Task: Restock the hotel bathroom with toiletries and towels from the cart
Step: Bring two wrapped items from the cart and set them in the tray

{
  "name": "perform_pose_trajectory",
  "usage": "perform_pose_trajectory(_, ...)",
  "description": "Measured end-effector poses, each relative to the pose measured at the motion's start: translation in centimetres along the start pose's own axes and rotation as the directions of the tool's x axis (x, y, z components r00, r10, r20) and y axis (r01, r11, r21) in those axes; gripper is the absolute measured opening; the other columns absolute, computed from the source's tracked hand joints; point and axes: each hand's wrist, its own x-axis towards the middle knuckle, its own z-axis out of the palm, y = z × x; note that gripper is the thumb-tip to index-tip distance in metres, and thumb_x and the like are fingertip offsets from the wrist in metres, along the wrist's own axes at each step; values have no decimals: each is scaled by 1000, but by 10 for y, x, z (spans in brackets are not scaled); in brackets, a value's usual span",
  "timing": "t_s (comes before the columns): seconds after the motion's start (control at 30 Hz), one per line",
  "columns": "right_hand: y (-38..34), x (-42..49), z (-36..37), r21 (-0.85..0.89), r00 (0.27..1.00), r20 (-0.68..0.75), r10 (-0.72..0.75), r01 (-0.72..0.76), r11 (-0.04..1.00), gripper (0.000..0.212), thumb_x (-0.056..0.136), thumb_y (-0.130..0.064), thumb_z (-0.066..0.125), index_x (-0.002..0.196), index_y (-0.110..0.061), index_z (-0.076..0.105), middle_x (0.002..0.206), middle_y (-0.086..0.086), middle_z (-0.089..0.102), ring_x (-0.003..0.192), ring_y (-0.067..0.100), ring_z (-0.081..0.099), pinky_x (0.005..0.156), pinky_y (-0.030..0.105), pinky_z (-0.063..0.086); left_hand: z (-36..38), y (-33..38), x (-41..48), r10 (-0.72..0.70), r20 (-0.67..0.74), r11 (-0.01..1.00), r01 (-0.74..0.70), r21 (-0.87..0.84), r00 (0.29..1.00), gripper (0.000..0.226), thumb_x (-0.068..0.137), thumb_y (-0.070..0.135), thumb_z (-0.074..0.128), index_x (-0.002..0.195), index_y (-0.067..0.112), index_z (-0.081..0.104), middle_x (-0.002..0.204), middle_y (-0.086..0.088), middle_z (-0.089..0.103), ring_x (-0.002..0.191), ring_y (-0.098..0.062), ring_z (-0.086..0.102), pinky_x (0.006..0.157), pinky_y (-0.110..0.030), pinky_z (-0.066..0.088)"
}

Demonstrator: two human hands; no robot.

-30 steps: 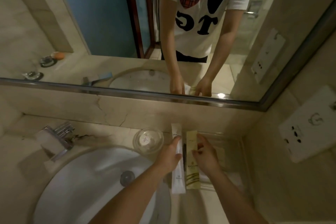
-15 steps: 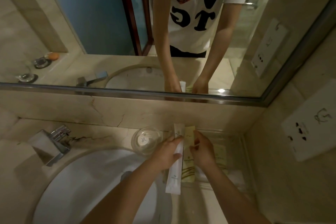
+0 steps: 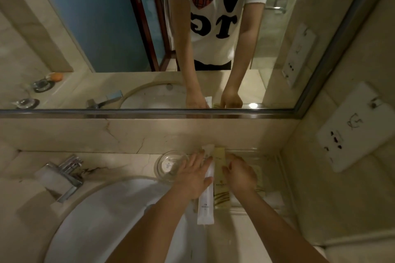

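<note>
While hands cover packets [image 3: 205,207], dish [image 3: 168,163] beside

Head view, downward, close over counter [image 3: 119,162]

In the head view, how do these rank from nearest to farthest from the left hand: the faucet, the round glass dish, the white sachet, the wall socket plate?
From the left hand:
1. White sachet: under the hand, touching it.
2. Round glass dish: just to its left, on the counter.
3. Faucet: far left, behind the basin.
4. Wall socket plate: on the right-hand wall.

Dim warm light, wide-angle edge distortion
</note>
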Motion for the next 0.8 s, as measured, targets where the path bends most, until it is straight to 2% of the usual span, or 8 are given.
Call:
perform_pose_trajectory(0.07, 2, -7, -9, 22, 1000, -7, -11, 11, 1000, 31, 93, -27, 48, 123, -24, 53, 107, 1, 61, 92, 20, 61, 75, 31, 52, -4, 2, -7, 25, -12, 1000, -25, -1, 1000, 63, 99, 48, 26, 150, 27, -4, 157, 0, -15, 144, -20, -14, 116, -40, -5)
perform_pose_trajectory(0.2, 8, -24, -25, 42, 998, -16, -61, 62, 997, 33, 92, -25, 49, 125, -25, 53, 114, 3, 62, 103, 23, 58, 83, 32, 50, -20, 6, -24, 107, -31, 994, -108, -23, 994, 61, 99, 47, 26, 150, 26, 0, 158, 0, -10, 145, -18, -12, 117, -41, -1)
perform_pose_trajectory(0.33, 10, -49, -42, -12, 996, -19, -87, 87, 996, 38, 90, -29, 51, 126, -20, 53, 118, 5, 62, 110, 28, 55, 88, 35, 48, -46, 12, -51, 203, -71, 979, -203, 4, 977, 61, 99, 48, 25, 150, 21, 7, 159, -1, -4, 145, -18, -8, 116, -39, -2)
perform_pose_trajectory(0.47, 11, -85, -60, -67, 999, -40, -35, 32, 997, 43, 91, -39, 49, 128, -19, 51, 129, 6, 55, 120, 30, 49, 94, 37, 45, -68, 14, -81, 303, -75, 953, -303, 13, 950, 62, 98, 49, 25, 151, 23, 6, 159, -2, -6, 145, -17, -7, 115, -39, -4)
perform_pose_trajectory(0.57, 8, -120, -74, -136, 997, -71, -10, 1, 991, 46, 92, -38, 46, 135, -20, 44, 138, 5, 48, 127, 28, 42, 99, 37, 41, -83, 14, -105, 386, -68, 922, -384, 40, 920, 62, 98, 50, 26, 150, 25, 5, 159, -1, -7, 145, -17, -8, 116, -40, -2)
perform_pose_trajectory(0.8, -11, -225, -110, -273, 975, -196, 105, -157, 949, 47, 95, -40, 42, 140, -28, 39, 145, 2, 40, 132, 25, 37, 102, 33, 37, -115, 27, -167, 608, -47, 788, -595, 159, 793, 64, 97, 52, 27, 151, 24, 7, 159, 1, 2, 146, -15, -1, 115, -36, 0)
